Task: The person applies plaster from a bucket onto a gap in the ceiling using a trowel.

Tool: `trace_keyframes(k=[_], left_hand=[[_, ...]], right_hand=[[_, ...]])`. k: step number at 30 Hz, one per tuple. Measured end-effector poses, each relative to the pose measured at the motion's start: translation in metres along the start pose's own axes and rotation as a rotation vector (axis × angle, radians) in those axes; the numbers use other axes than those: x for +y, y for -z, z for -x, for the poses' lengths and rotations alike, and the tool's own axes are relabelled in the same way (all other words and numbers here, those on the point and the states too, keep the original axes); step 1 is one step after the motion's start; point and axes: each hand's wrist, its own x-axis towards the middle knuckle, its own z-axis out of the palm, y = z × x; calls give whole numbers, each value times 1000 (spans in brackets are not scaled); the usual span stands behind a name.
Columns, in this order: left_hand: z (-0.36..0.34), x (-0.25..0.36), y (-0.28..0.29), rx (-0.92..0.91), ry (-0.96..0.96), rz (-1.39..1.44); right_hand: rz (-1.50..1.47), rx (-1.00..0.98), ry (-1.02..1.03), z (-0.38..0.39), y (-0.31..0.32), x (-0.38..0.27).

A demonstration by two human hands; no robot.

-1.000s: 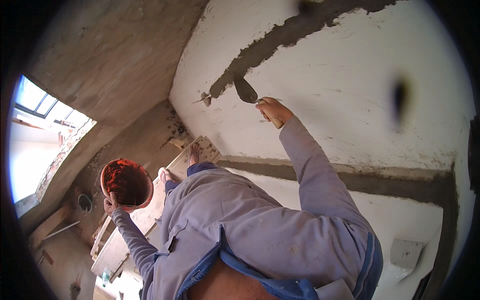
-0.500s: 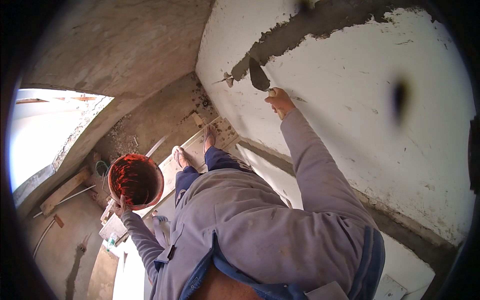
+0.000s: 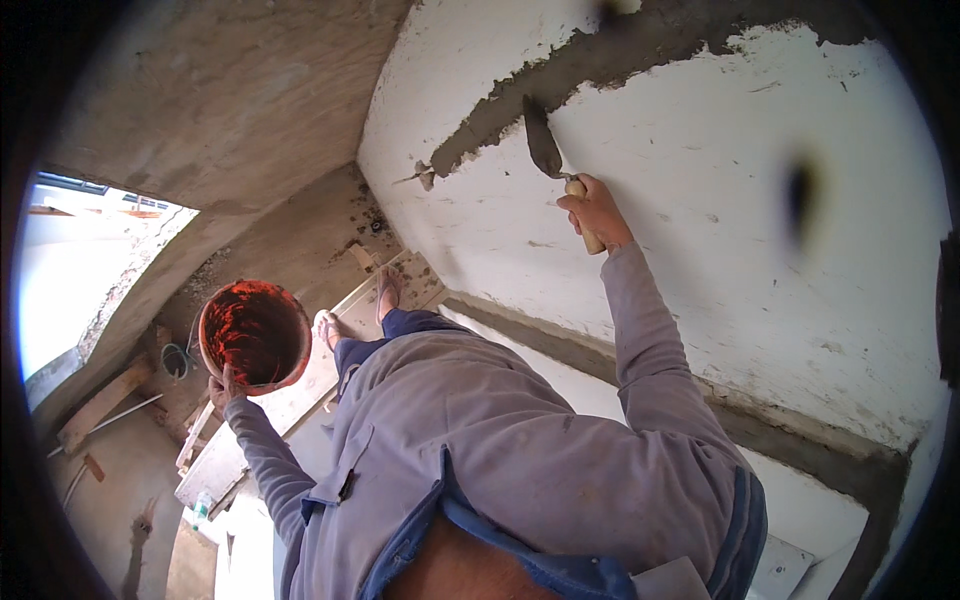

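Note:
My right hand (image 3: 598, 215) is closed round the wooden handle of a pointed trowel (image 3: 543, 143). The trowel's dark blade lies at the lower edge of a rough grey mortar band (image 3: 600, 60) on the white wall (image 3: 730, 200); whether it presses on the wall I cannot tell. At the left, my left hand (image 3: 227, 388) grips the near rim of a bucket (image 3: 303, 335), its fingers partly hidden. Red smears coat the bucket's inside, and its bottom is dark.
I stand in flip-flops on a pale plank (image 3: 340, 365) high over the floor. A second mortar band (image 3: 560, 345) runs lower along the wall. Boards (image 3: 105, 405) and a green-rimmed round container (image 3: 176, 361) lie below left, near a bright opening (image 3: 80, 270).
The trowel and my right hand have moved right along the mortar band, and the blade has turned more edge-on. The view has shifted slightly; the bucket stays in my left hand.

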Motion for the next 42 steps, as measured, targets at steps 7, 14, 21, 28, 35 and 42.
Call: trace_keyframes(k=[7,14,21,28,35,42], left_hand=[[-12,11,-32,-71,-79,-17],[-15,30,-105,-346,-108,83],[40,122,-252,-590,-59,255],[104,236,-335,-718,-200,349],[117,267,-347,-775,-197,467],[94,232,-295,-717,-175,357]], right_hand=[[-50,26,41,33,32,-25],[5,103,77,80,72,-83],[59,169,72,119,101,-117],[817,543,522,141,94,-107],[929,193,454,115,18,-38],[-36,-96,28,75,42,-66]])
